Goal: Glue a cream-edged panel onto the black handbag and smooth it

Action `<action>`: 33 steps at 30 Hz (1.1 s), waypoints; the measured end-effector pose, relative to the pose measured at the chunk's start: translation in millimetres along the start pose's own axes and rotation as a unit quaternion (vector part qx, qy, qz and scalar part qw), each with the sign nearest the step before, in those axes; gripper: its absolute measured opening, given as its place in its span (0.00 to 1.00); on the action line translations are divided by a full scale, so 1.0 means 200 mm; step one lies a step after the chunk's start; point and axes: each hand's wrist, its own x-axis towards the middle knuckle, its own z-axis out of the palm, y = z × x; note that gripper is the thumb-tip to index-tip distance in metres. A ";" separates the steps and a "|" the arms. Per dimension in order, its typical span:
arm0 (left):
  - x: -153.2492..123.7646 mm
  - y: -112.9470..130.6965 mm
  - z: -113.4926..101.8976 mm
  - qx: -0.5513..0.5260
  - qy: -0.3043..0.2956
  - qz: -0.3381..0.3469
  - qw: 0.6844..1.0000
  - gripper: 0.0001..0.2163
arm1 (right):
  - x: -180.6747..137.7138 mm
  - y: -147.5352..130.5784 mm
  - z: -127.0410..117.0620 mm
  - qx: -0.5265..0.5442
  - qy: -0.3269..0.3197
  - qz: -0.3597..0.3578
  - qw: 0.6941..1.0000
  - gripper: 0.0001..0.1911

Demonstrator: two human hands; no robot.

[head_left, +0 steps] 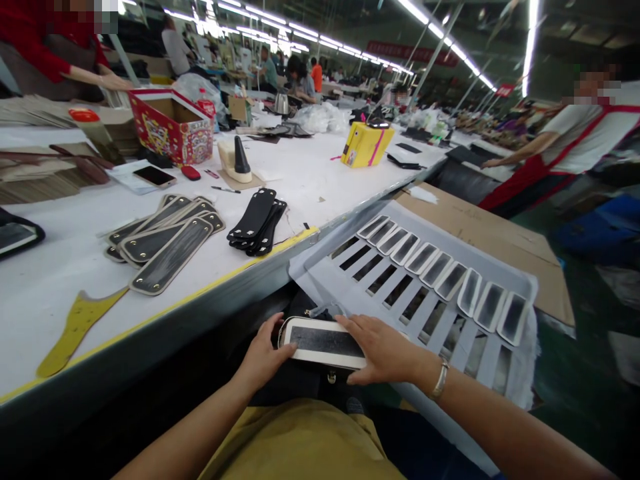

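Observation:
Above my lap is a dark bag with a metal clasp (pixel 331 378); a long dark panel (pixel 323 339) with a white rim faces up on it. My left hand (pixel 264 353) grips the left end, its thumb on the rim and its fingers round the edge. My right hand (pixel 380 348) lies over the right end, thumb at the near edge and fingers at the far edge, covering that end. Just right of my hands, a row of similar white-rimmed panels (pixel 424 257) lies on a slotted grey sheet (pixel 320 263).
On the white table (pixel 185 333) lie cream-edged panels (pixel 173 257), black strips (pixel 256 220), a yellow-green template (pixel 83 327) and a brush (pixel 235 160). Farther back stand a red box (pixel 173 127) and a yellow box (pixel 367 143). Cardboard (pixel 500 233) extends rightward. Co-workers stand left and right.

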 end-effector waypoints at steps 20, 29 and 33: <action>0.04 0.03 0.02 0.107 0.065 0.062 0.990 0.33 | 0.06 0.02 0.04 -0.009 0.016 -0.026 0.999 0.40; -0.05 -0.02 0.01 0.098 0.154 0.189 0.965 0.18 | 0.03 0.07 0.05 0.020 0.014 -0.018 1.000 0.43; -0.14 0.02 0.00 0.234 0.124 0.398 0.878 0.06 | 0.05 0.07 0.05 0.051 0.017 -0.017 0.998 0.44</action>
